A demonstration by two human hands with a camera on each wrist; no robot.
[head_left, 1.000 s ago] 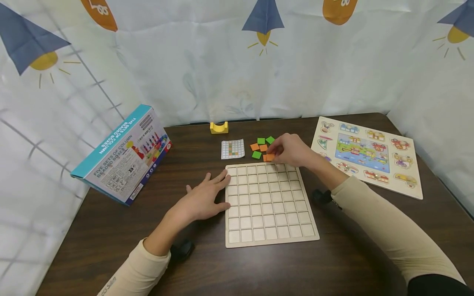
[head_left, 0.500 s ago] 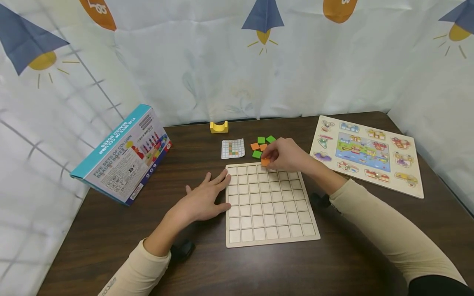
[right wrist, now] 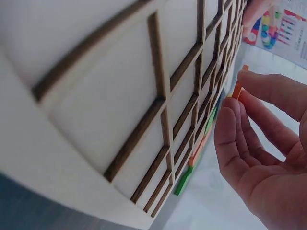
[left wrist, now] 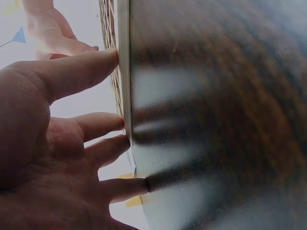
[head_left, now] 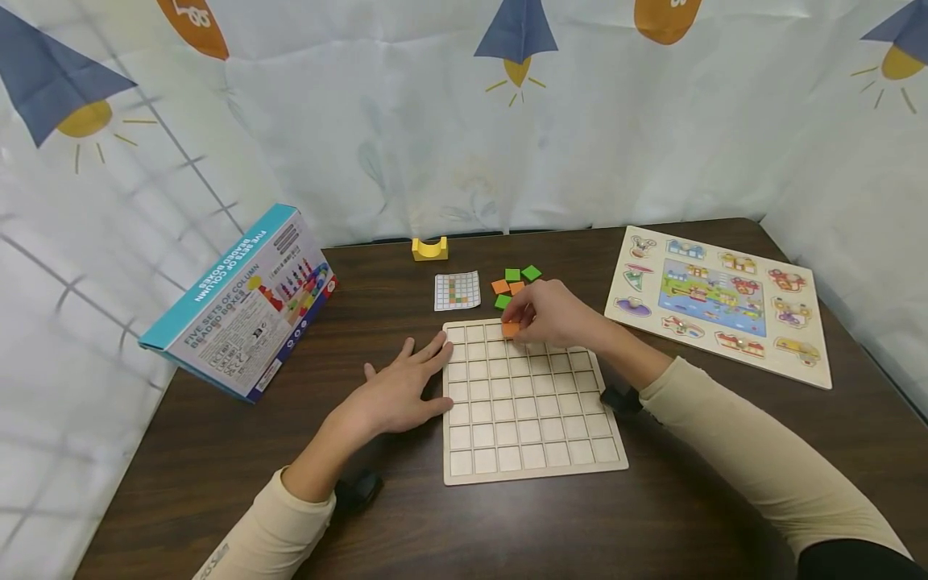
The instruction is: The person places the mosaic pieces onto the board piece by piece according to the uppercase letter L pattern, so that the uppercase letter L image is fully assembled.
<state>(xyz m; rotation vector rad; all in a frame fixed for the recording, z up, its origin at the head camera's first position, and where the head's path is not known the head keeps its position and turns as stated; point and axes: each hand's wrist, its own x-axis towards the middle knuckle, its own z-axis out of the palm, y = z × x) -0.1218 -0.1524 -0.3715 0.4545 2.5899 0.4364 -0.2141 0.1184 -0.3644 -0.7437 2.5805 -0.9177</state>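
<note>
A pale wooden grid board (head_left: 507, 412) lies on the dark table. My right hand (head_left: 554, 312) pinches an orange square tile (head_left: 511, 329) between thumb and fingers, over the top row of cells. In the right wrist view the orange tile (right wrist: 238, 87) is held on edge, apart from the board's face. My left hand (head_left: 399, 395) lies spread at the board's left side, thumb and fingertips touching that edge. Beyond the board are loose green tiles (head_left: 512, 275) and orange tiles (head_left: 500, 287), partly hidden by my right hand. A small card with a coloured grid pattern (head_left: 457, 291) lies left of them.
A picture puzzle board (head_left: 725, 302) with knobbed pieces lies at the right. A blue and white toy box (head_left: 246, 302) stands at the left. Near the back edge of the table (head_left: 377, 298) sits a yellow block with a curved notch (head_left: 430, 250).
My right hand has taken an orange tile from the loose tiles and moved it left and nearer, over the board's top row. The left hand stays still at the edge.
</note>
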